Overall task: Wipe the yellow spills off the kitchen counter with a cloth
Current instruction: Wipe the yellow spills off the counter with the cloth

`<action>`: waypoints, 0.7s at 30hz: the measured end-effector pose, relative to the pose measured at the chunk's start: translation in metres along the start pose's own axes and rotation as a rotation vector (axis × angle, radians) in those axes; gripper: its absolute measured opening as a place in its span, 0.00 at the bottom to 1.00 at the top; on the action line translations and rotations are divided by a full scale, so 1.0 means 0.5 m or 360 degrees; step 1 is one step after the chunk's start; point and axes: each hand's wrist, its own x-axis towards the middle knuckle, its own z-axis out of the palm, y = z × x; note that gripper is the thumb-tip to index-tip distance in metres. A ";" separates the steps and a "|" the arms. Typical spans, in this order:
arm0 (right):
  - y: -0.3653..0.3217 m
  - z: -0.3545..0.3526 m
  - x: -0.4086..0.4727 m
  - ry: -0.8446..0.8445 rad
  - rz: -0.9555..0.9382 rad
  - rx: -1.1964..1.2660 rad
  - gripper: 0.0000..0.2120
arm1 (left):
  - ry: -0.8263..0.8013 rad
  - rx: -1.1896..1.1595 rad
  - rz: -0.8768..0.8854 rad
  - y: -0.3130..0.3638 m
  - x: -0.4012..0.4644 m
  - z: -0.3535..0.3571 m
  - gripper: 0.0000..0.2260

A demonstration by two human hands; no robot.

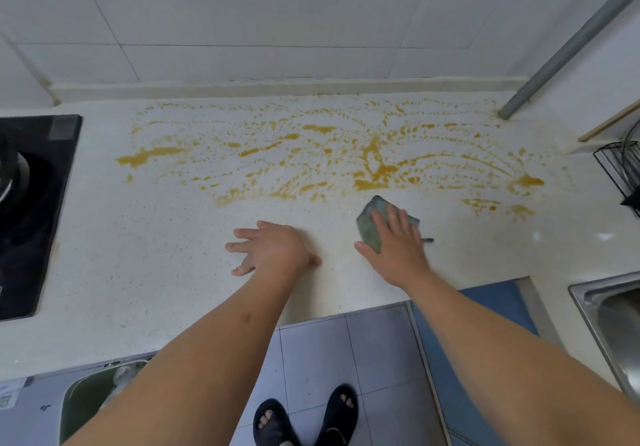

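Yellow spills [375,165] streak and spot the far half of the pale speckled kitchen counter [156,237], from near the stove to the right corner. My right hand [398,241] lies flat, fingers straight, pressing a folded green cloth [370,224] onto the counter just in front of the spills. My left hand [273,246] rests palm down with spread fingers on the bare counter to the cloth's left, holding nothing.
A black glass stove [31,203] sits at the left. A steel sink [609,314] is at the right, a black wire rack [620,172] behind it. A grey pipe [561,50] slants down to the back right corner. White tiles line the wall.
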 end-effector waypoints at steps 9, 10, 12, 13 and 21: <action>-0.076 -0.098 -0.019 0.0034 0.0333 0.2168 0.14 | 0.0000 0.0033 0.0020 0.002 0.006 0.005 0.66; -0.061 -0.118 -0.016 -0.0026 0.0387 0.2476 0.14 | 0.0002 0.0034 0.0026 0.003 0.006 0.006 0.65; -0.014 -0.139 -0.008 -0.0027 0.0456 0.2613 0.14 | 0.0038 0.0041 0.0039 0.001 0.008 0.007 0.61; 0.010 -0.141 -0.003 0.0009 0.0478 0.2426 0.14 | 0.0053 0.0051 0.0042 0.000 0.010 0.009 0.57; 0.102 -0.058 0.013 0.0200 0.0273 0.0596 0.29 | 0.0026 0.0146 0.0034 0.002 0.024 0.016 0.64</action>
